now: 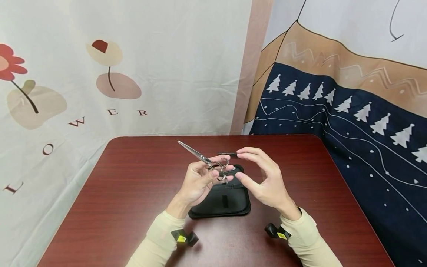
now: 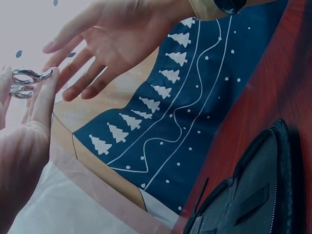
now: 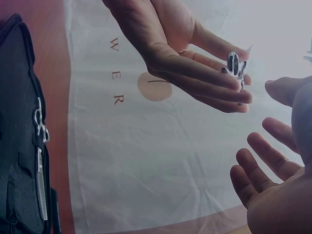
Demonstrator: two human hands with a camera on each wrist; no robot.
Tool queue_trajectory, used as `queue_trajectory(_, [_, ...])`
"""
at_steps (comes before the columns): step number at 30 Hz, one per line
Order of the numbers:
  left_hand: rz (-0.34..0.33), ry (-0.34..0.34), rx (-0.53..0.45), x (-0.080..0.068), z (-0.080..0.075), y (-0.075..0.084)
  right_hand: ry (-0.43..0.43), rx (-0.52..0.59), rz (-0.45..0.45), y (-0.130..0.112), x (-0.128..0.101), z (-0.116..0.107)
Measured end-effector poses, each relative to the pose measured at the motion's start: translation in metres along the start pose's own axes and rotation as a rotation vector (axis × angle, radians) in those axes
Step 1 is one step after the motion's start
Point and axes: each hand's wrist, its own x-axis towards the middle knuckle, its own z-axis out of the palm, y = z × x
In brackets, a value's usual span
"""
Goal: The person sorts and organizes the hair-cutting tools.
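My left hand (image 1: 197,185) holds a pair of silver hairdressing scissors (image 1: 192,150) between thumb and fingers, above the table. The blades point up and to the left, with the finger rings toward the right. My right hand (image 1: 268,181) is just right of the rings, its fingers spread and relaxed, touching nothing. Below the hands lies an open black zip case (image 1: 208,209), partly hidden by the left hand. In the right wrist view, a second pair of scissors with a toothed blade (image 3: 42,187) lies in the case.
A thin black item (image 1: 228,153) lies on the table behind the case; its kind is unclear. The reddish-brown table (image 1: 133,178) has rounded far corners. Printed cloths hang behind it, a pale flower one (image 1: 186,74) and a dark blue tree one (image 1: 333,122).
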Motion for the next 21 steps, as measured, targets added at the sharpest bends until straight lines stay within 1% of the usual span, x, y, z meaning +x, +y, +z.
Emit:
queue_trajectory(4, [0.008,-0.008,0.003,0.0,-0.0013,-0.0009,-0.003,-0.007,0.004,0.0,0.0,0.0])
queue_trajectory(12, [0.011,0.001,0.011,-0.0005,-0.0036,-0.0023,-0.009,-0.026,0.0,-0.0005,0.0001,0.0002])
queue_trajectory(17, [0.002,0.0,0.024,-0.0004,-0.0046,-0.0036,-0.008,-0.079,-0.005,-0.002,-0.0003,-0.0001])
queue_trajectory(21, [-0.011,-0.018,0.045,-0.0003,-0.0052,-0.0066,-0.006,-0.12,-0.009,-0.0041,-0.0001,-0.0002])
